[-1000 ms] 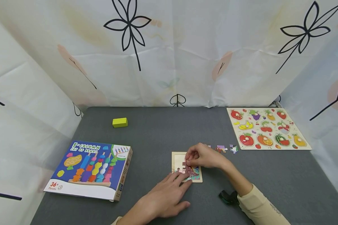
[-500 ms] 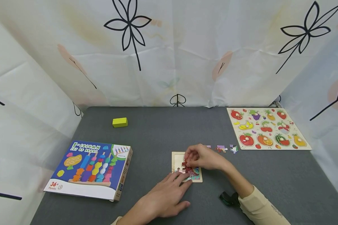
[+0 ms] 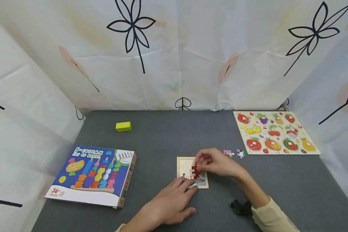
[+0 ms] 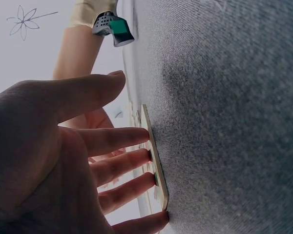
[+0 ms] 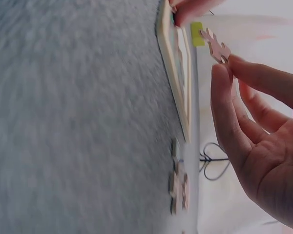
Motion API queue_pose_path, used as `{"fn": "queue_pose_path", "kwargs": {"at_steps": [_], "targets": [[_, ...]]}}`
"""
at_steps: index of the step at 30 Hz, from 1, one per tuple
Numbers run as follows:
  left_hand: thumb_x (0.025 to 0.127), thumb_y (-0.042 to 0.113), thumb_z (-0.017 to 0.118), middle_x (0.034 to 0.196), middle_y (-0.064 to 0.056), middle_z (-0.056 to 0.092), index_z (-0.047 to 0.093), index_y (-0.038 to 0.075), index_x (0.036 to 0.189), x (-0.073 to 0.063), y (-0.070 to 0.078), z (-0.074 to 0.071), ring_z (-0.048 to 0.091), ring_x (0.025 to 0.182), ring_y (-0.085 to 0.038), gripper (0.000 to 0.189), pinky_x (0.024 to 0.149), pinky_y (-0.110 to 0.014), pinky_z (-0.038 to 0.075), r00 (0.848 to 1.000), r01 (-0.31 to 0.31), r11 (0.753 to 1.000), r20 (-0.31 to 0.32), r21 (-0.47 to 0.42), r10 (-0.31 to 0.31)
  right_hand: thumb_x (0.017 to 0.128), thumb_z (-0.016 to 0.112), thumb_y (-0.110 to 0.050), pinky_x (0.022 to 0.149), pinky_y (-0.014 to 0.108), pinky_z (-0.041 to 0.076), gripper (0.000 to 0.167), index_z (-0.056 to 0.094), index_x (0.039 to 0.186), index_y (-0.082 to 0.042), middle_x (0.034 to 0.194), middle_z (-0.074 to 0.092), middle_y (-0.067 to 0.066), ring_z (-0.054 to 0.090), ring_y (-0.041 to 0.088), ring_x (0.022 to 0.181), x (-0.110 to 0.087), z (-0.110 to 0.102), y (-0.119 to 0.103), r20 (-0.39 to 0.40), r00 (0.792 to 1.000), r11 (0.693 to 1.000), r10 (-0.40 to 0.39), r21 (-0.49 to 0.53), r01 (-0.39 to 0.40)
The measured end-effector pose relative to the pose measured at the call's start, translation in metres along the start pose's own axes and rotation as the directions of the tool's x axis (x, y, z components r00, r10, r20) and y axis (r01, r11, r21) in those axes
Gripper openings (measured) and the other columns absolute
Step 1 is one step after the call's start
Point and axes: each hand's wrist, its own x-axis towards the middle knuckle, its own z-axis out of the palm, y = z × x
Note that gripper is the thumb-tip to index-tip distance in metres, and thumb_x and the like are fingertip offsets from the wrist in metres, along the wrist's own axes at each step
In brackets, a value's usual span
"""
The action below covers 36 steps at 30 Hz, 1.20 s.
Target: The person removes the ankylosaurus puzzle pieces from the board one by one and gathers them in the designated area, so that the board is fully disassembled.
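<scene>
My right hand pinches a dark red jigsaw piece between thumb and fingertips, over the right part of a small wooden puzzle tray. In the right wrist view the jigsaw piece is held up, apart from the tray. My left hand lies with spread fingers, its fingertips resting on the tray's near edge; the left wrist view shows them along the rim. Fitted pieces with pink and teal print fill the lower part of the tray, partly hidden by my fingers.
Two loose jigsaw pieces lie right of the tray, beyond my right hand. A fruit peg puzzle board is at the back right. At left lies a blue bead-set box, with a yellow block farther back.
My right hand has shifted slightly to the right with the red jigsaw piece, and now covers a purple piece that showed beside its knuckles. My left hand has stayed in place.
</scene>
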Motion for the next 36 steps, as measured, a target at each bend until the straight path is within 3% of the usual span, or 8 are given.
{"fn": "queue_pose_path", "kwargs": {"at_steps": [6,21,36], "targets": [[0.105,0.054,0.065,0.169,0.005,0.046,0.056,0.021,0.157,-0.001,0.000,0.000,0.046,0.153,-0.021,0.062,0.123,-0.050,0.049,1.000,0.000,1.000,-0.008,-0.009,-0.001,0.098,0.079,-0.007,0.070,0.022,0.058,0.017,0.072,0.112,0.000,0.096,0.075,0.016,0.067,0.007,0.077,-0.014,-0.011,0.003,-0.001,1.000,0.999,0.018,0.042,-0.018],[0.106,0.057,0.064,0.168,0.008,0.045,0.053,0.025,0.159,0.002,-0.004,0.000,0.043,0.156,-0.020,0.063,0.128,-0.047,0.043,0.998,0.013,0.996,0.056,-0.083,-0.008,0.101,0.074,-0.006,0.078,0.035,0.067,0.016,0.069,0.114,0.002,0.097,0.076,0.018,0.075,0.016,0.082,-0.056,-0.046,0.020,-0.020,0.998,0.995,0.063,0.082,-0.061],[0.106,0.058,0.062,0.170,0.007,0.043,0.052,0.025,0.160,0.001,-0.003,0.001,0.042,0.156,-0.020,0.063,0.128,-0.050,0.044,0.999,0.009,0.998,0.045,-0.065,-0.007,0.102,0.073,-0.006,0.078,0.033,0.067,0.023,0.066,0.119,0.008,0.101,0.073,0.018,0.074,0.014,0.083,-0.080,-0.071,0.040,-0.033,0.989,0.987,0.146,0.069,-0.143]]}}
